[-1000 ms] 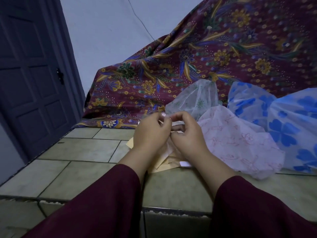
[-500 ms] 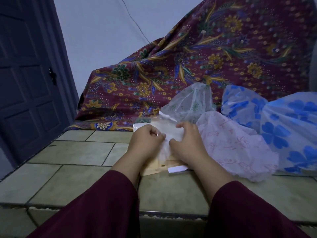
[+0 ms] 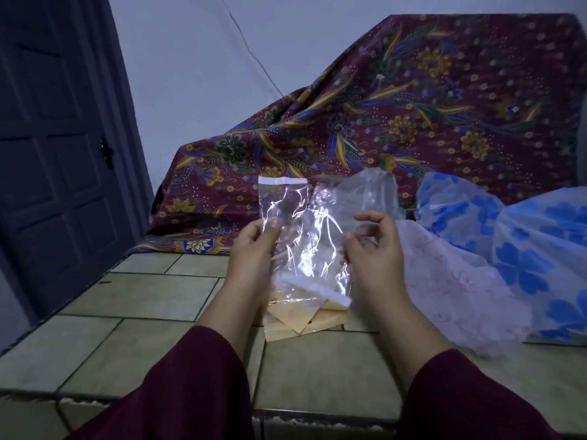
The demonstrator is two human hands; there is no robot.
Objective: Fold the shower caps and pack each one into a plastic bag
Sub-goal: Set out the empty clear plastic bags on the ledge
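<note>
My left hand (image 3: 254, 249) pinches a clear plastic bag (image 3: 284, 203) with a white strip along its top and holds it upright above the tiled counter. Its lower part hangs crinkled between both hands. My right hand (image 3: 371, 246) hovers just right of the bag with its fingers loosely curled; whether it touches the film I cannot tell. A pink-patterned shower cap (image 3: 451, 281) lies puffed up to the right. Behind it sit a clear greenish cap (image 3: 368, 192) and blue-flowered caps (image 3: 540, 249).
A small pile of plastic bags with tan backing (image 3: 301, 319) lies on the tiled counter (image 3: 143, 296) under my hands. A maroon flowered cloth (image 3: 413, 115) drapes over something at the back. A dark door (image 3: 54, 154) stands at the left.
Both hands came up from the pile. My left hand lifted one clear bag upright, and my right hand moved apart to the right and loosened its fingers.
</note>
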